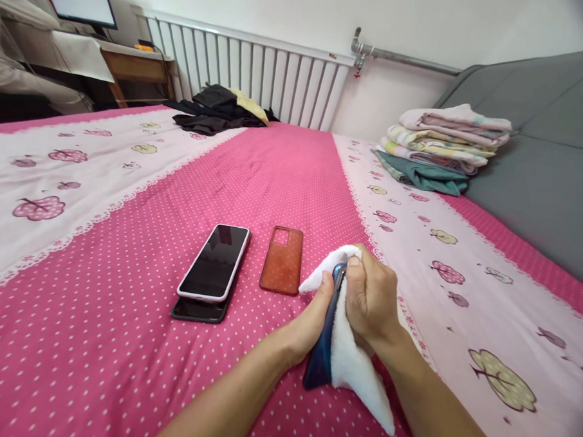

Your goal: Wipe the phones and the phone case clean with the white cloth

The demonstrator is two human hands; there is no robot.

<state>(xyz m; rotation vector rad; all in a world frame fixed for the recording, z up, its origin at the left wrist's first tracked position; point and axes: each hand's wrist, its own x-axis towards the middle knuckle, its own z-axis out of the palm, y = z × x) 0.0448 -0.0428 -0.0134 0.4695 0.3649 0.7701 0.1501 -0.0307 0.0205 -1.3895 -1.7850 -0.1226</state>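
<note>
A blue smartphone (321, 352) is held on edge, tilted, above the pink bedspread. My left hand (312, 327) grips it from the left, thumb along its upper part; the other fingers are hidden behind it. My right hand (372, 292) is closed on a white cloth (359, 370), pressing it to the phone's right side and over the top edge. Left of my hands lies an orange-brown translucent phone case (282, 261), flat on the bed. Farther left, a phone with a white rim (215, 260) rests on top of a black phone (199, 311).
The bed has a pink dotted bedspread (289, 160). Dark clothes (214, 109) lie at its far edge by a white radiator (246, 59). Folded cloths (443, 147) are stacked beside the grey headboard (538, 117). A person (14, 69) sits near a desk (135, 67) at far left.
</note>
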